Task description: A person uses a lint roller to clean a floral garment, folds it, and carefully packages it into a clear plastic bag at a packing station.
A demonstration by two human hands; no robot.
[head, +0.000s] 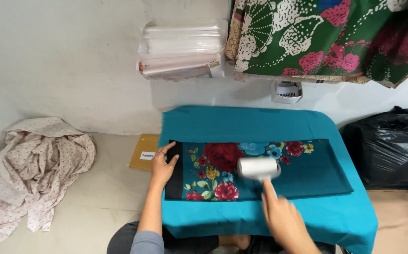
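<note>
Right now, line by line:
Left hand: the left hand (161, 164) lies flat, fingers spread, on the black end band of the folded floral scarf (260, 171); it pins the cloth and grasps nothing
Right hand: the right hand (284, 221) is closed round the handle of a white lint roller (259, 168), whose drum sits blurred on the scarf just right of the big red rose
Scarf: folded into a long strip, lying across the teal-covered board (270, 124), its left end under the left palm, its right end loose
Risk, bunching: only the left end is held, so a stroke towards that hand could push the fabric into a ridge; a stroke away from it looks safer
Risk, sliding: the strip rests on smooth teal cloth, and a heavy pass near the free right end may drag or skew the whole fold
Risk, fingers: the drum is near the left fingertips and could run onto them
Risk, edge: the board's front edge is close to the scarf's lower hem, which may slip over
Around: crumpled spotted cloth (39, 164) on the floor to the left, black plastic bag (392, 146) to the right, stacked clear packets (185, 47) by the wall
</note>
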